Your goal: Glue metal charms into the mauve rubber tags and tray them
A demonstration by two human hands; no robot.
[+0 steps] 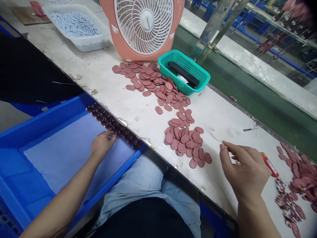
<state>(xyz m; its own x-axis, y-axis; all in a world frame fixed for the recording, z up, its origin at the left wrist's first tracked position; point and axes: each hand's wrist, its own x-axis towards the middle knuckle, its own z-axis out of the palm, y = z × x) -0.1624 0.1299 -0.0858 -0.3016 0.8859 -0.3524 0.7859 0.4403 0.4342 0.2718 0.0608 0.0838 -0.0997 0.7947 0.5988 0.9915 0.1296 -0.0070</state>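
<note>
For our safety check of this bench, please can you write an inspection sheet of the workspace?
Surface: white work table, scuffed and stained.
Job's things: pink oval pieces in loose piles; dark studded pieces in rows on a blue tray.
Clutter: teal basket, pink fan, white basket of small parts.
Hands: left hand at the dark row; right hand beside a red-and-yellow object.
Cables: thin wire on dark cloth.
Surroundings: green belt, metal racks.

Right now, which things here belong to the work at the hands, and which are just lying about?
Part of the work: left hand, row of dark pieces, blue crate, right hand, pink oval tags, red-and-yellow item.
Apparently lying about: pink fan, white basket of small parts, teal basket.
</note>
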